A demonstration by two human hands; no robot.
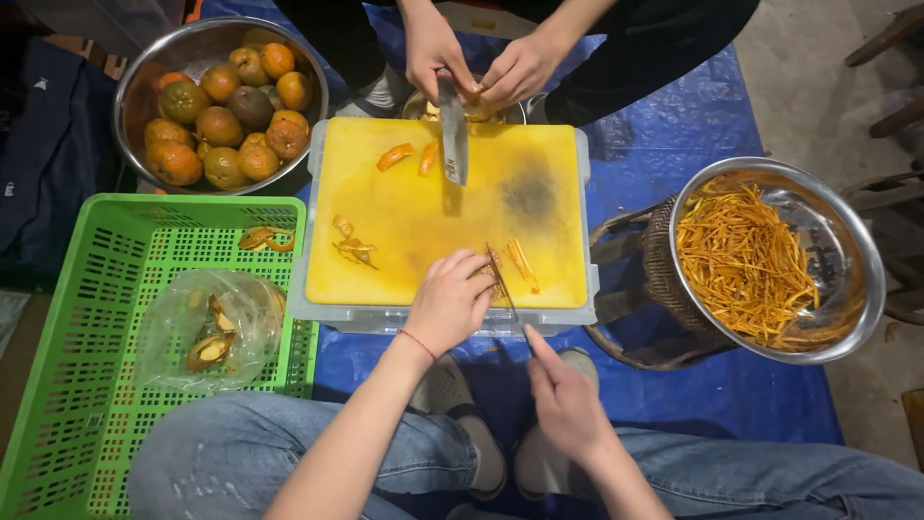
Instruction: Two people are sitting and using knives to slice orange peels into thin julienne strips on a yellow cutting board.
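Observation:
My left hand (pixel 449 300) presses orange peel strips (pixel 497 279) down on the near edge of a yellow cutting board (pixel 423 207). In my right hand (pixel 568 404) is a thin knife (pixel 504 287), its blade angled up to the peel beside my left fingers. More peel pieces (pixel 352 243) lie on the board's left side. Across the board, another person's hands (pixel 478 65) hold a cleaver (pixel 452 135) and a piece of fruit over a small metal bowl.
A steel bowl (pixel 135 87) of oranges sits at top left. A green plastic crate (pixel 67 385) at left holds a plastic bag with peel scraps. A steel bowl (pixel 852 289) of shredded peel rests on a woven basket at right. Blue tarp (pixel 674 154) covers the floor.

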